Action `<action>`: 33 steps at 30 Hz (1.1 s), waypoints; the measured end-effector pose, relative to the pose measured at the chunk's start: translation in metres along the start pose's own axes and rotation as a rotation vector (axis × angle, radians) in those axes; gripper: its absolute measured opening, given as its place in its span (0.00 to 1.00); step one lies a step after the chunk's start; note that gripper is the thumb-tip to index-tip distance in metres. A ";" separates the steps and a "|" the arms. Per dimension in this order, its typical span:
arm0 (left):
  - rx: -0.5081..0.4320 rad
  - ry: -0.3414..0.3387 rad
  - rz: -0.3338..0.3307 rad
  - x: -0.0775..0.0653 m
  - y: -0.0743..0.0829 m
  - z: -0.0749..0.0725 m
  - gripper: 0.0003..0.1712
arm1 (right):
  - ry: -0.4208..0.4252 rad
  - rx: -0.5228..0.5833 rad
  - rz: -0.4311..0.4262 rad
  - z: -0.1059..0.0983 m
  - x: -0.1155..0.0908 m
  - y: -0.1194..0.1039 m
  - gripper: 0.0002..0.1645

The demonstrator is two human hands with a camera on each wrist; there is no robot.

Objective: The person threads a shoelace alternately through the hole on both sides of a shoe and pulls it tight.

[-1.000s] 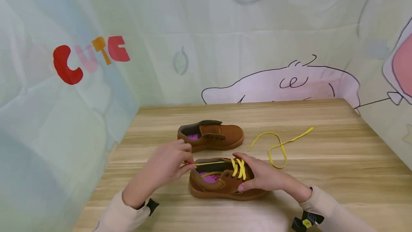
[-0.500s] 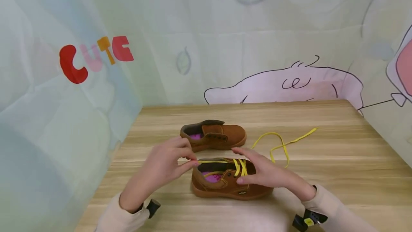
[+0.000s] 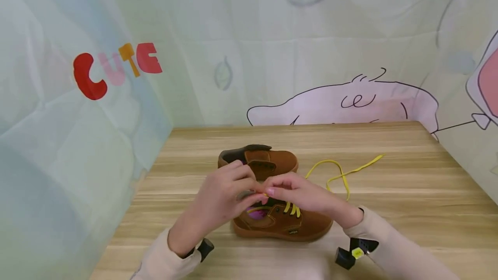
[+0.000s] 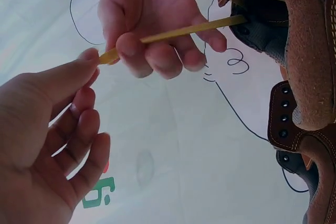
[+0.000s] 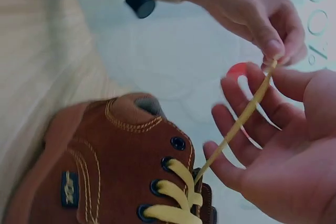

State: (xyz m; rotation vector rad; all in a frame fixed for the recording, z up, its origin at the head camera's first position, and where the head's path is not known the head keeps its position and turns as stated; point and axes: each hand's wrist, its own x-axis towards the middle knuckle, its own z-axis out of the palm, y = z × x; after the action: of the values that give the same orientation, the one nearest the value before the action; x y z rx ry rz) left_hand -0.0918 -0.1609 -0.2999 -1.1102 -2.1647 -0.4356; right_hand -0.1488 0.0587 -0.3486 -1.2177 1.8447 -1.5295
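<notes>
A brown shoe (image 3: 311,226) with a purple insole stands in front of me, toe pointing right. Yellow lacing crosses its front eyelets. My left hand (image 3: 221,193) pinches the end of the yellow shoelace (image 5: 244,114) between thumb and index finger, above the shoe's opening. Right beside it, my right hand (image 3: 307,193) has its thumb and index finger on the same lace near that end, its other fingers loosely bent. From there the lace runs taut down into the shoe, as the left wrist view shows. In the head view both hands cover part of the opening.
A second brown shoe (image 3: 285,161), with no lace in its visible eyelets, lies just behind the first. Another yellow shoelace (image 3: 344,176) lies loosely looped on the wooden table (image 3: 412,211) to the right. Printed fabric walls (image 3: 210,33) enclose the back and sides.
My left hand has moved right, carrying the lace end over the shoe. My right hand has left the shoe's front, moved left and brought its fingertips to the lace.
</notes>
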 end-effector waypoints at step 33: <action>-0.137 -0.232 -0.330 -0.037 0.019 0.070 0.06 | -0.304 -0.772 0.023 -0.032 0.015 -0.002 0.06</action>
State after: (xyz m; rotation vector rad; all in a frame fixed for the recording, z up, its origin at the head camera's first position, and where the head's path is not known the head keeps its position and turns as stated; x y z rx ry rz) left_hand -0.0889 -0.1332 -0.3760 -0.9104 -2.5698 -0.6364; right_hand -0.1810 0.0630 -0.3348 -1.6216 2.2805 -0.5437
